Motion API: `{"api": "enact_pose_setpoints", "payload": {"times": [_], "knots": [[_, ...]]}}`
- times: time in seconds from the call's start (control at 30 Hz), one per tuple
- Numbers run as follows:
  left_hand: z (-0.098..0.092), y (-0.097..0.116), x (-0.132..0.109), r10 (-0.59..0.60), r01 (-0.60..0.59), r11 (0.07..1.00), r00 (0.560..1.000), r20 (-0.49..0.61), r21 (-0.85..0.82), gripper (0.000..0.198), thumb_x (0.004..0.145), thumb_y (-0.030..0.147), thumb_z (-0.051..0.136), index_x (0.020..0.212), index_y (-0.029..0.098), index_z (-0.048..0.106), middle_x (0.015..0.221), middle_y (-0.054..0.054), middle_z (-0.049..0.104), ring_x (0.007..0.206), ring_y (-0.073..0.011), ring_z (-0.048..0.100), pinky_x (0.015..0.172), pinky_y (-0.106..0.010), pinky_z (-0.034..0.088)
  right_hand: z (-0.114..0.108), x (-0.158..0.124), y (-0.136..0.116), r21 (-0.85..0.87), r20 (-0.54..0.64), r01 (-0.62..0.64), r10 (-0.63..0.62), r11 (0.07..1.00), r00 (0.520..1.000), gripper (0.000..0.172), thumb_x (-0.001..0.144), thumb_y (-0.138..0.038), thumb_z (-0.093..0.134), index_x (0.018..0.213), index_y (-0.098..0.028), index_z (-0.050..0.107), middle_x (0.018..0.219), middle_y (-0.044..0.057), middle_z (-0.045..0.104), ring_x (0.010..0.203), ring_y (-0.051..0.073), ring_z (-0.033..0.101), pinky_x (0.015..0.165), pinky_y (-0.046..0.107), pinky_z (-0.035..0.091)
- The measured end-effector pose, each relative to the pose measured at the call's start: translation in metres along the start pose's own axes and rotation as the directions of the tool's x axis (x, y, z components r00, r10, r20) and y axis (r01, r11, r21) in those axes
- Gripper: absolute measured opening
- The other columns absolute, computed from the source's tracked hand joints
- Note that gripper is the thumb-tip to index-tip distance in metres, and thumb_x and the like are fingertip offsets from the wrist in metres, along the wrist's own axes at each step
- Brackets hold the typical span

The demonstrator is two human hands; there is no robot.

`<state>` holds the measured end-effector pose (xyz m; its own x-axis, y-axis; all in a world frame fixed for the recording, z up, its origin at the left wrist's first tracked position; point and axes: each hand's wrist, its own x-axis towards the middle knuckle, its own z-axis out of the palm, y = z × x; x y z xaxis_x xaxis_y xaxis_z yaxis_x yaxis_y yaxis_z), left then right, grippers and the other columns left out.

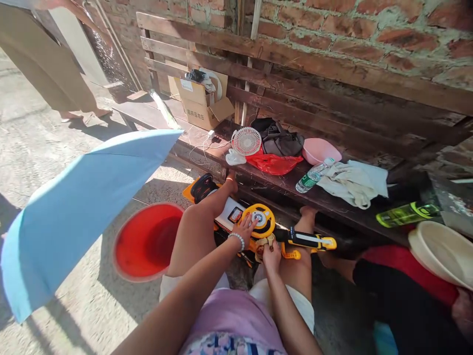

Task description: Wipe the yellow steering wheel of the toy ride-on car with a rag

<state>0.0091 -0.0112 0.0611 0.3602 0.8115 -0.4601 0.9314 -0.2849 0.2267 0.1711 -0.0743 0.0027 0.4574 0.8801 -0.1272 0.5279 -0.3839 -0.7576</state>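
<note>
A yellow and black machine (pixel 231 215) is held across the sitting person's legs, in front of the front edge of the tabletop (pixel 286 190) and not upon it. The left hand (pixel 247 230), with a beaded bracelet (pixel 239 240) at its wrist, is laid on the yellow wheel (pixel 260 217) of the machine, its fingers stretched toward the white centre, unclenched. By the right hand (pixel 271 255), a crumpled brown piece (pixel 264 243) is pinched just below the wheel; what it is cannot be told.

Near the front edge of the tabletop, a white fan (pixel 247 141) is placed beside a red bag (pixel 275 163). Toward the left end, a cardboard box (pixel 197 108) is seen. To the right of the bag, a bottle (pixel 312 177) is laid against a pale cloth (pixel 347 182), with a pink bowl (pixel 320 150) behind.
</note>
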Motion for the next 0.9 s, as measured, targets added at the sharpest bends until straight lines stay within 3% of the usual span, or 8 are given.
{"api": "enact_pose_setpoints", "payload": {"times": [0.17, 0.37, 0.43, 0.57, 0.73, 0.9], "knots": [[0.001, -0.001, 0.000, -0.004, 0.003, 1.000, 1.000, -0.027, -0.030, 0.115, 0.082, 0.027, 0.073, 0.173, 0.026, 0.004, 0.179, -0.009, -0.011, 0.166, -0.0395, 0.000, 0.121, -0.063, 0.040, -0.023, 0.025, -0.016, -0.335, 0.031, -0.003, 0.015, 0.942, 0.999, 0.066, 0.098, -0.035, 0.040, 0.160, -0.016, 0.048, 0.130, 0.019, 0.058, 0.106, 0.031, 0.063, 0.096, 0.040, 0.050], [-0.001, -0.001, -0.002, -0.011, 0.010, 0.999, 1.000, -0.025, -0.041, 0.105, 0.087, 0.022, 0.064, 0.173, 0.028, 0.003, 0.180, -0.007, -0.011, 0.167, -0.0368, 0.003, 0.121, -0.061, 0.041, -0.011, 0.010, -0.027, -0.611, 0.231, 0.135, 0.012, 0.780, 0.973, 0.047, 0.101, -0.027, 0.047, 0.143, -0.017, 0.064, 0.128, 0.018, 0.058, 0.112, 0.030, 0.061, 0.094, 0.037, 0.049], [-0.003, -0.001, -0.002, -0.015, 0.015, 0.999, 1.000, -0.005, -0.031, 0.104, 0.088, 0.022, 0.063, 0.173, 0.028, 0.002, 0.180, -0.008, -0.011, 0.167, -0.0360, 0.002, 0.121, -0.060, 0.040, -0.004, 0.000, -0.025, -0.629, 0.318, 0.233, -0.027, 0.741, 0.948, 0.044, 0.099, -0.022, 0.049, 0.139, -0.020, 0.067, 0.129, 0.017, 0.058, 0.114, 0.029, 0.061, 0.096, 0.037, 0.049], [-0.006, -0.002, -0.001, -0.002, 0.004, 0.999, 0.999, 0.035, -0.035, 0.108, 0.088, 0.024, 0.064, 0.172, 0.027, -0.002, 0.179, -0.009, -0.014, 0.167, -0.0358, 0.000, 0.122, -0.061, 0.039, 0.007, -0.016, -0.018, -0.592, 0.437, 0.422, -0.167, 0.687, 0.884, 0.054, 0.097, -0.014, 0.049, 0.150, -0.023, 0.059, 0.131, 0.017, 0.061, 0.120, 0.030, 0.059, 0.102, 0.041, 0.048], [-0.004, -0.001, -0.001, -0.010, 0.011, 0.998, 1.000, 0.017, -0.058, 0.105, 0.089, 0.026, 0.062, 0.173, 0.026, -0.002, 0.180, -0.008, -0.012, 0.166, -0.0385, -0.001, 0.123, -0.062, 0.037, 0.025, -0.015, -0.014, -0.582, 0.413, 0.488, -0.281, 0.651, 0.867, 0.051, 0.100, -0.014, 0.043, 0.149, -0.016, 0.058, 0.147, 0.021, 0.058, 0.142, 0.035, 0.048, 0.115, 0.049, 0.041], [-0.002, -0.001, -0.003, 0.007, -0.006, 0.998, 1.000, 0.011, -0.064, 0.103, 0.088, 0.025, 0.061, 0.173, 0.025, 0.004, 0.180, -0.009, -0.010, 0.166, -0.0395, 0.002, 0.121, -0.062, 0.040, 0.045, -0.003, -0.026, -0.547, 0.431, 0.517, -0.307, 0.658, 0.848, 0.055, 0.099, -0.017, 0.046, 0.154, -0.011, 0.052, 0.146, 0.029, 0.060, 0.141, 0.043, 0.048, 0.108, 0.060, 0.043]]}}
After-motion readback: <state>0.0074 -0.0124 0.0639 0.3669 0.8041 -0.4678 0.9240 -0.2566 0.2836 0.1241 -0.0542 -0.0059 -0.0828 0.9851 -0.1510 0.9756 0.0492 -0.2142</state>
